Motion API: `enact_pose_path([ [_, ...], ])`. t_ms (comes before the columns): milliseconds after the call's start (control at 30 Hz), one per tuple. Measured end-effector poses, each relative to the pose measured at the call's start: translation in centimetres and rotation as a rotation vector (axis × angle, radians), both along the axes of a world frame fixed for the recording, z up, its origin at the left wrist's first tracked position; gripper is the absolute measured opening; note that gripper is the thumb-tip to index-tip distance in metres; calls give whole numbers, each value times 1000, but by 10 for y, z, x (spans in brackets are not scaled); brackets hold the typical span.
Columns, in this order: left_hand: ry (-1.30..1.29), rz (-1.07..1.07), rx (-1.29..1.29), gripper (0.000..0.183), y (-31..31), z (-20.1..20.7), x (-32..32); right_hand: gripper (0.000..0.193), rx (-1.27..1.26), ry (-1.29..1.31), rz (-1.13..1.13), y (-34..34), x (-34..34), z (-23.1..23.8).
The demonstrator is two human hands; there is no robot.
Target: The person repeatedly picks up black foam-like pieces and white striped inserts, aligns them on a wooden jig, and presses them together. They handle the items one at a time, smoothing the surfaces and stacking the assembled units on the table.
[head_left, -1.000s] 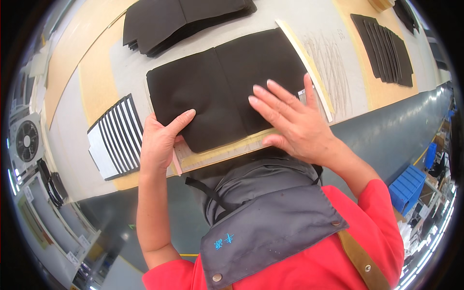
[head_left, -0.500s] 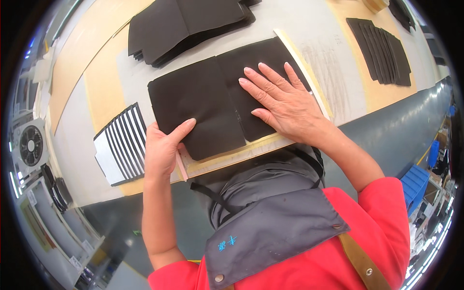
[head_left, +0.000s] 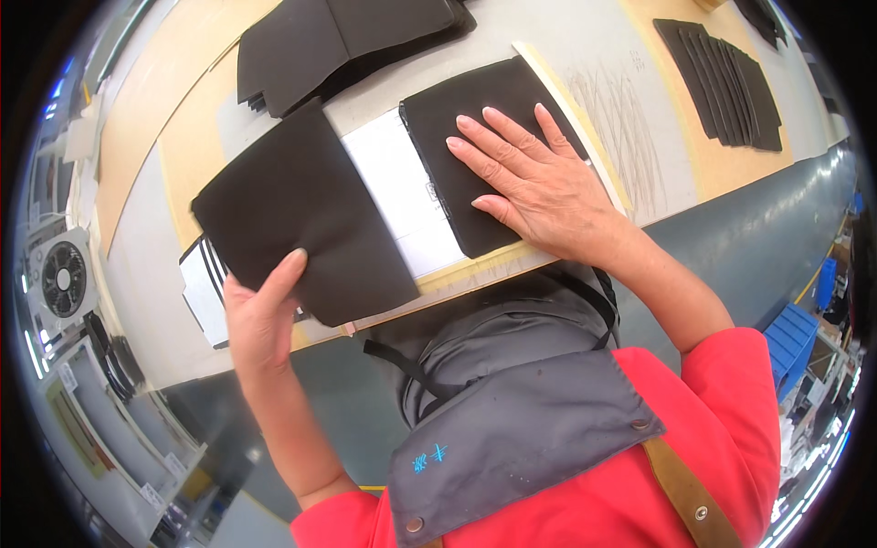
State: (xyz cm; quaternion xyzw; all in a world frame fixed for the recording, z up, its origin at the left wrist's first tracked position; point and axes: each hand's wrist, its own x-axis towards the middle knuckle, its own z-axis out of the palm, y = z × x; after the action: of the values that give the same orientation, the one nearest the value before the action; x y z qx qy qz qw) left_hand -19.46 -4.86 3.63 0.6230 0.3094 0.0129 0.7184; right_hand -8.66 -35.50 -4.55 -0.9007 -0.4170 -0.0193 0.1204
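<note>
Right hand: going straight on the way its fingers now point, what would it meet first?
Past the black panel beneath it, the right hand would probably first meet the stack of black pieces, though depth is unclear.

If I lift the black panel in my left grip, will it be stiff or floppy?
The panel is probably fairly stiff: it looks nearly flat, though the left grip holds only one edge. It may flex, given the shallow dent near that grip.
</note>
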Motion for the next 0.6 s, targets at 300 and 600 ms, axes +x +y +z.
enact_pose_path([
  [300,101,-82,-79,34,-34,-28,18,60,54,14,-4,0,0,-3],
  [600,103,-95,-107,34,-38,-37,22,61,66,20,-3,-1,-1,-4],
])
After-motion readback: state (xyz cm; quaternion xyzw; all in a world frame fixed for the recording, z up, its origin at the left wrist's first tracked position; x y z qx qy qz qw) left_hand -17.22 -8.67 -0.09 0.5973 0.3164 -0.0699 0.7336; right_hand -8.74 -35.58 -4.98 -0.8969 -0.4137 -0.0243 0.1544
